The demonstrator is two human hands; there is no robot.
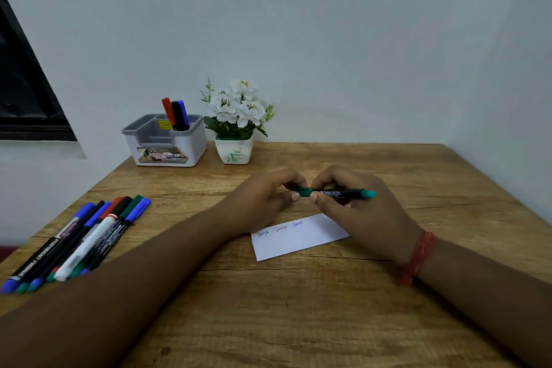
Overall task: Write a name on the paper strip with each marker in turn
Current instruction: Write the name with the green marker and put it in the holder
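Three names already on the paper strip (298, 236) at frame centre on the counter (298, 308); left hand (263, 197) pinches the cap end and right hand (352, 206) grips the barrel of a green marker (334, 193) above it, apparently uncapping; markers (77, 242) at lower left likely remain.

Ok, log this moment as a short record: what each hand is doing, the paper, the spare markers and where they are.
left hand: pinches the cap end of the green marker
right hand: grips the marker's barrel
paper strip: flat on the table, three written names
loose markers: bunched at the table's left edge
organiser: three markers upright, beside the flower pot
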